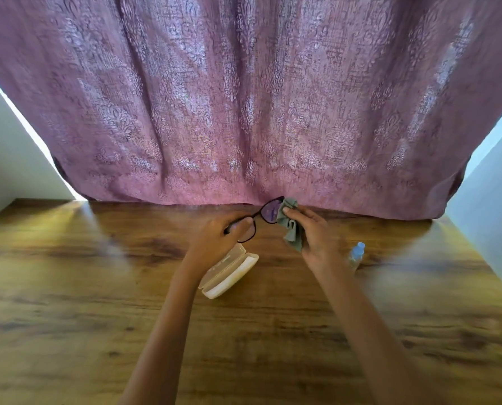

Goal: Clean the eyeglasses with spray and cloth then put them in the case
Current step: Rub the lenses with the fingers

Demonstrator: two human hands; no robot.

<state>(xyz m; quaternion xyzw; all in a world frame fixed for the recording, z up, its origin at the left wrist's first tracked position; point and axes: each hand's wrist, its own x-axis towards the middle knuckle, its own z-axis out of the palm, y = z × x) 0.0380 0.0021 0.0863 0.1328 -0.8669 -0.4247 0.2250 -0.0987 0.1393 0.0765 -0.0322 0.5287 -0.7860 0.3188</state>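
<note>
**What my own hands keep from view**

My left hand (214, 244) covers most of one lens of the dark-framed plastic eyeglasses (269, 211), and I cannot make out the temples. The crumpled grey-green cloth (293, 238), pinched in my right hand (317, 238), hides the outer rim of the other lens. My left wrist blocks one end of the cream hard-shell case (232, 270), and the print on it is too small to read. The small clear spray bottle (356, 254) with a pale blue cap is blurred, its base behind my right wrist. Both forearms run off the bottom edge, and the mauve patterned curtain (244, 97) off the top
</note>
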